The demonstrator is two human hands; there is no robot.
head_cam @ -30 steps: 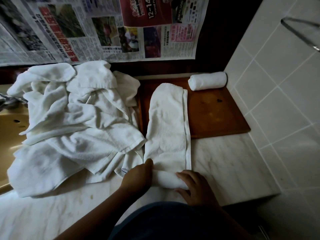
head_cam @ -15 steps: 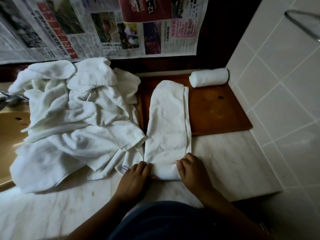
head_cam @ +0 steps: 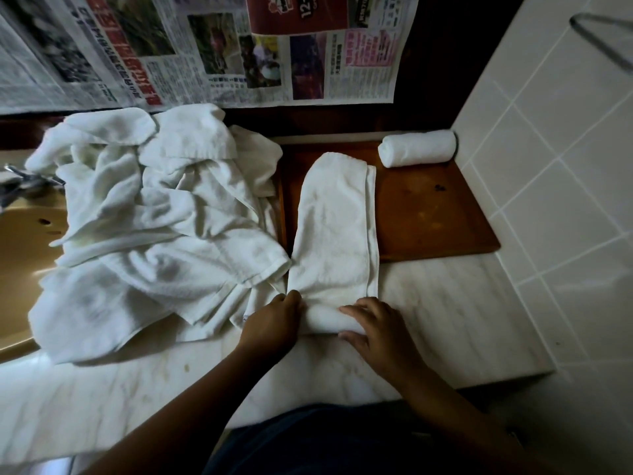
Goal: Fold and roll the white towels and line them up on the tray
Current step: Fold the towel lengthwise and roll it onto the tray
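A white towel folded into a long strip (head_cam: 334, 231) lies from the wooden tray (head_cam: 431, 214) down onto the marble counter. Its near end is wound into a short roll (head_cam: 325, 320). My left hand (head_cam: 270, 327) grips the roll's left end, fingers curled over it. My right hand (head_cam: 373, 329) holds the right end, fingers on top and thumb underneath. One finished rolled towel (head_cam: 418, 148) lies crosswise at the tray's far right corner.
A heap of loose white towels (head_cam: 147, 221) covers the counter to the left, partly over a tan sink (head_cam: 20, 269) with a faucet (head_cam: 20, 176). Newspaper (head_cam: 205, 46) hangs on the back wall. A tiled wall (head_cam: 565, 166) bounds the right side. The counter's edge runs near my body.
The roll at the strip's near end has grown thicker and moved slightly toward the tray. Both hands have re-gripped its ends. The view has shifted a little.
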